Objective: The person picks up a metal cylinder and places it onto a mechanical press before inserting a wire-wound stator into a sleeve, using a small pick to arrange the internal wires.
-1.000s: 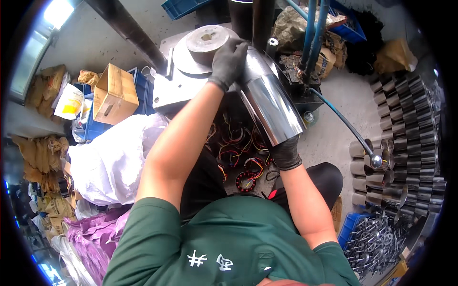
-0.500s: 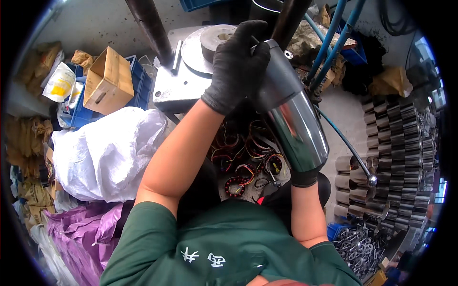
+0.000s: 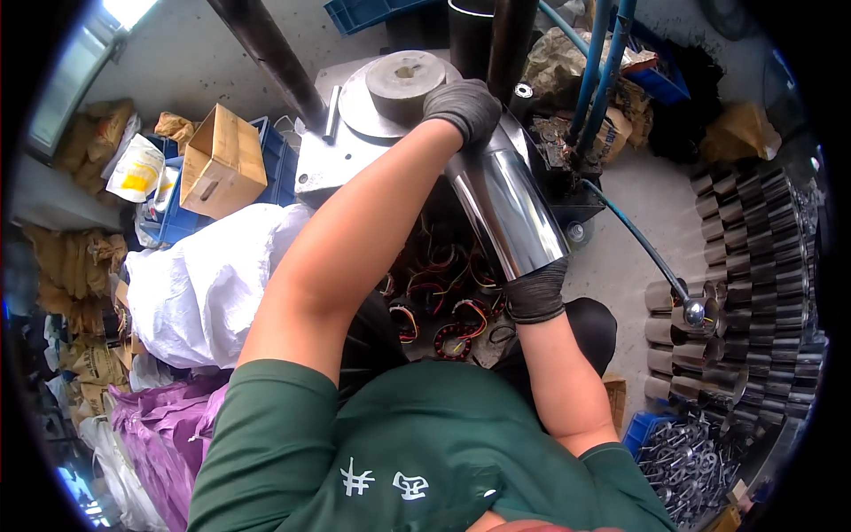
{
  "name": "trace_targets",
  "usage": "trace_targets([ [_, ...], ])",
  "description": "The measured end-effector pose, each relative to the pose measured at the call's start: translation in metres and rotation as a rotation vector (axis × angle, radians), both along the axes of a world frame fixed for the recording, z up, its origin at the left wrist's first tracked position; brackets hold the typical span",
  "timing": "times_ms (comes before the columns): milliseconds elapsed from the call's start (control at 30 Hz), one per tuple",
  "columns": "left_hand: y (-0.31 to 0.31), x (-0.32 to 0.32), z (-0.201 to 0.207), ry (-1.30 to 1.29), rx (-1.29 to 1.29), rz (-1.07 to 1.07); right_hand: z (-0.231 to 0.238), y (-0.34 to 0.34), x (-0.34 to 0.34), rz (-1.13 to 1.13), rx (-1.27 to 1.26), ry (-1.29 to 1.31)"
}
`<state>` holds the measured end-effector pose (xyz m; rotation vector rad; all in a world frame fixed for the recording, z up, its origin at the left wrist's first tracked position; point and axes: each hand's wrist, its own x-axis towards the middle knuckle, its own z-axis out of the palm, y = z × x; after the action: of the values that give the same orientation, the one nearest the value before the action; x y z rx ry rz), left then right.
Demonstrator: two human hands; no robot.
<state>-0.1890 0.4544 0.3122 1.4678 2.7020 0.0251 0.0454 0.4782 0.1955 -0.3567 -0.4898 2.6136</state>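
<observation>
A shiny metal cylinder slants between my two black-gloved hands, in front of a metal press table. My left hand is closed over its far end, beside a thick round metal hub on a flat disc. At the near end, my right hand supports the cylinder; its fingers are hidden by the tube. A short metal rod lies on the table left of the disc.
Dark press columns rise around the table. A lever with a ball end sticks out at right, near stacked metal cylinders. Wired coils lie below my hands. A white sack and cardboard box stand left.
The cylinder has moved away from me and left, toward the press table. My left hand has lowered beside the hub, and my right hand has followed with the near end.
</observation>
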Motion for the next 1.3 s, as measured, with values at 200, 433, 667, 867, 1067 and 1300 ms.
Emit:
trace_targets([
  [200, 0.022, -0.021, -0.015, 0.128, -0.135, 0.079, -0.007, -0.005, -0.006, 0.094, 0.232, 0.245],
  [433, 0.04, -0.041, -0.03, 0.079, -0.008, 0.287, -0.017, -0.008, 0.01, -0.005, 0.421, 0.084],
  [667, 0.048, -0.008, -0.006, 0.379, -0.313, -0.024, -0.023, 0.0, 0.028, -0.127, 0.903, -0.195],
  [867, 0.052, 0.002, 0.008, 0.346, -0.527, -0.1, -0.019, 0.007, 0.042, -0.218, 1.657, -0.478],
  [1067, 0.036, -0.064, -0.036, -0.073, 0.03, 0.359, -0.003, 0.006, 0.056, -0.248, 2.298, -0.522],
  [1300, 0.077, -0.024, -0.024, 0.114, -0.064, 0.17, 0.055, 0.019, 0.086, 0.376, 0.63, -0.215],
])
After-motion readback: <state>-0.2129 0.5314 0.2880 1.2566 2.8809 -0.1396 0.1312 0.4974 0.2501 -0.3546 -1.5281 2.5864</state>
